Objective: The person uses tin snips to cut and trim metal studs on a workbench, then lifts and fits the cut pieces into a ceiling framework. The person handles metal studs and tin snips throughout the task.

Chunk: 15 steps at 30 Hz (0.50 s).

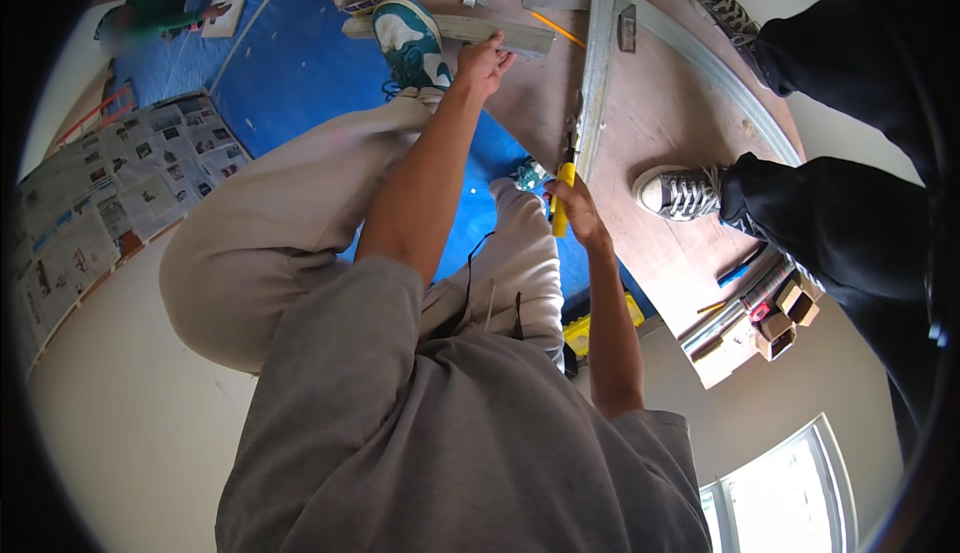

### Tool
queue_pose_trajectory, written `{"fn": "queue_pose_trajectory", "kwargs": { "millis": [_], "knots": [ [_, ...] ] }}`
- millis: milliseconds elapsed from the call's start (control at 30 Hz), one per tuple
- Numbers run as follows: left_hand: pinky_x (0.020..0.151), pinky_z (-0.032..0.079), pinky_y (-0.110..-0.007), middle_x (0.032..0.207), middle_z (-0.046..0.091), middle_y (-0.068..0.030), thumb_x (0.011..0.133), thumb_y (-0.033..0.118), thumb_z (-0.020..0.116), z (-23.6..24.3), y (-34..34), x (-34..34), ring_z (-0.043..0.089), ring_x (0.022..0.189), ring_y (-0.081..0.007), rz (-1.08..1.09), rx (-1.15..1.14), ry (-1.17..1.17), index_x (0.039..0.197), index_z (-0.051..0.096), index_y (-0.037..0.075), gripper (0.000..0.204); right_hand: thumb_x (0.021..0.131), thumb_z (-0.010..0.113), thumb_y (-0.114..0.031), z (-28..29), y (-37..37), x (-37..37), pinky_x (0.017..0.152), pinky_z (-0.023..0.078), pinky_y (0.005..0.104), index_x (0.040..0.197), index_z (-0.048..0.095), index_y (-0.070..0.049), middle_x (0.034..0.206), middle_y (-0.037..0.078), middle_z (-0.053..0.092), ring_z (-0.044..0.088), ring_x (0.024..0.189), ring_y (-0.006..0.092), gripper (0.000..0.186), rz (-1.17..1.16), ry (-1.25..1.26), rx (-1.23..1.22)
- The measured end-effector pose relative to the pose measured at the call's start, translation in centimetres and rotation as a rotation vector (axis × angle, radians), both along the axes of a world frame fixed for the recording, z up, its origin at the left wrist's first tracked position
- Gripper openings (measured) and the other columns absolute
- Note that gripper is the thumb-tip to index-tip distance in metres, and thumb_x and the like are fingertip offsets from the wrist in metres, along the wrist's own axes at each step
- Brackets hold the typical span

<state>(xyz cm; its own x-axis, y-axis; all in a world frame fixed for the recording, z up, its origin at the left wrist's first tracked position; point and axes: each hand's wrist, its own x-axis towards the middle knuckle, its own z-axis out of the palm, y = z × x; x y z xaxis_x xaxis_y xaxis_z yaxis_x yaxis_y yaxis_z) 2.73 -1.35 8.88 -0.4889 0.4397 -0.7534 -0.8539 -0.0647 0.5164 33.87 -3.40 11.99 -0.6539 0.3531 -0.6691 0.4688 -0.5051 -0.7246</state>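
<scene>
My left hand [485,65] is closed on a long grey bar [527,39] lying on the brown board; whether it is metal or wood I cannot tell. My left foot, in a teal and white shoe [410,45], rests over the same bar. My right hand [577,210] grips a tool by its yellow handle [567,175]. The tool's narrow dark front end points away from me, beside a galvanised metal channel [600,73]; its exact kind and any contact with the channel are unclear.
Another person's dark sneaker [682,193] stands right of the channel. An orange pencil [557,29] and a long curved metal strip [690,53] lie on the board. Small cardboard boxes [776,336] are at lower right, blue sheeting [290,48] at left. A person in green [150,15] works far left.
</scene>
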Motion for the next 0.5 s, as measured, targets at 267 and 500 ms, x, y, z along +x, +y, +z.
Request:
{"fn": "queue_pose_trajectory", "kwargs": {
  "millis": [267,500],
  "knots": [
    [0.111,0.042,-0.044,0.125,0.055,-0.0008,0.103,0.014,0.063,4.3,4.1,-0.9,0.052,0.117,-0.0199,0.148,0.311,-0.071,0.123,0.054,0.013,0.022,0.086,0.063,-0.029,4.9,1.9,0.3,0.097,0.048,0.0371,0.13,0.047,0.003,0.107,0.012,0.062,0.062,0.103,0.0242,0.056,-0.088,0.108,-0.226],
    [0.117,0.037,-0.044,0.125,0.057,-0.0023,0.105,0.015,0.059,7.9,5.9,-2.6,0.053,0.12,-0.0196,0.19,0.528,-0.195,0.124,0.056,0.01,0.02,0.082,0.067,-0.023,10.0,3.2,0.7,0.1,0.046,0.0401,0.141,0.041,0.0,0.112,0.01,0.06,0.062,0.112,0.0266,0.068,-0.152,0.155,-0.241]
  ]
}}
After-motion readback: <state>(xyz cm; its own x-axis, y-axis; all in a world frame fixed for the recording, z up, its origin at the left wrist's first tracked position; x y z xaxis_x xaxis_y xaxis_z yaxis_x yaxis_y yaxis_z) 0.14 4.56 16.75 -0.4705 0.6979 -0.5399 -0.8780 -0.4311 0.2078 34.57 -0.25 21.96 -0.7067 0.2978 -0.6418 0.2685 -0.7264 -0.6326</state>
